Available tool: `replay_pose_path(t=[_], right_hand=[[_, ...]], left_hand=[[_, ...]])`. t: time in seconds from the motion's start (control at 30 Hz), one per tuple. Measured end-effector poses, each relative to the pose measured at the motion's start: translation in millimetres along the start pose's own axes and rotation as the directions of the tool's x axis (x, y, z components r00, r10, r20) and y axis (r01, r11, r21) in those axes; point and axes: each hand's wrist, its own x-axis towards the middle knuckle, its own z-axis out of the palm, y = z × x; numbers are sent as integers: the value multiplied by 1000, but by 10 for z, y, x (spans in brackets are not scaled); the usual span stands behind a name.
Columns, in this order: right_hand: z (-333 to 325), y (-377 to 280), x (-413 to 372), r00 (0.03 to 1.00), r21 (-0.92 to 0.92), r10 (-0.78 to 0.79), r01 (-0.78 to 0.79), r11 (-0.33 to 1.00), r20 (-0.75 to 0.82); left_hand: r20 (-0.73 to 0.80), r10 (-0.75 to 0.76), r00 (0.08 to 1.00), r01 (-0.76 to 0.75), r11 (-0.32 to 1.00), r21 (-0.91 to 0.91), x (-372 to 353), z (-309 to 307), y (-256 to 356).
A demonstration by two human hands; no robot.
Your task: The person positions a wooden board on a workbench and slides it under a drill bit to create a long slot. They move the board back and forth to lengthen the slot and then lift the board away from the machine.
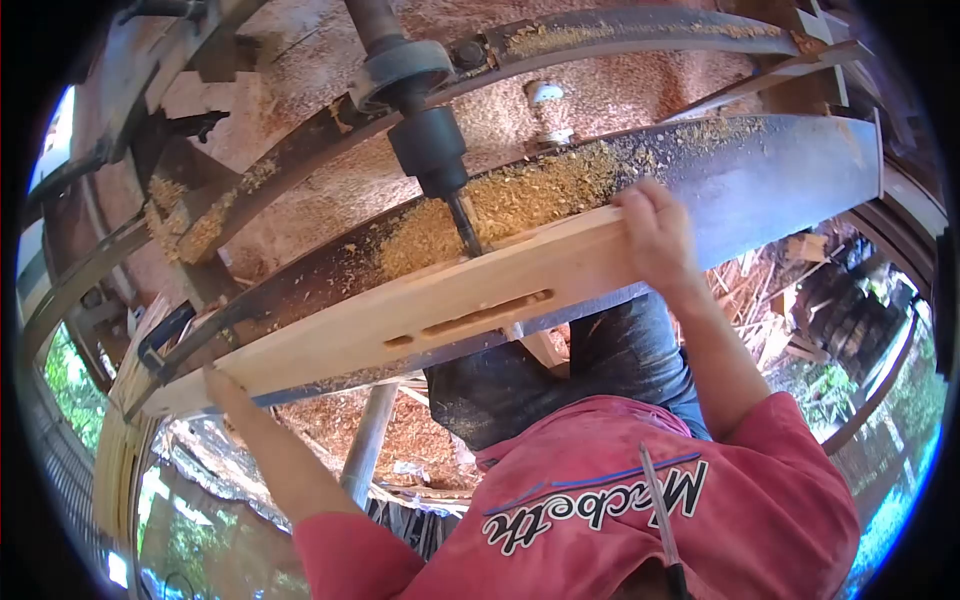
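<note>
Two hands (228, 388) (660, 240) on pale board (420, 305), "Macbeth" lettering (595, 508) across a red shirt (770, 500)

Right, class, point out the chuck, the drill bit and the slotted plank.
Chuck (428, 150), head view: dark body.
Drill bit (464, 222), head view: exposed shaft.
Slotted plank (420, 303), head view: bare wood face.

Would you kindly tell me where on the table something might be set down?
Barest is the right part of the table, between the right hand and the table's right end, flecked along its far edge. It is crowded in the middle, where sawdust heaps around the bit behind the board, and at left, where the left hand meets the board.
</note>
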Motion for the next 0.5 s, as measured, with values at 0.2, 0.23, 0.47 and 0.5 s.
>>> replay_pose_path(t=[0.2,0.23,0.47,0.5], right_hand=[[-339,239,160,998,-2,-62,62,998,-23],[-377,206,172,998,-34,-54,54,998,-15],[-253,198,164,999,-46,-18,16,999,-48],[-179,172,118,999,-68,-17,14,998,-47]], left_hand=[[-24,-24,999,18,975,-223,-516,118,64],[-31,-15,999,9,984,-180,-563,139,77],[-22,-83,996,80,993,-87,-277,103,-21],[-9,-100,995,99,992,-83,-335,77,19]])
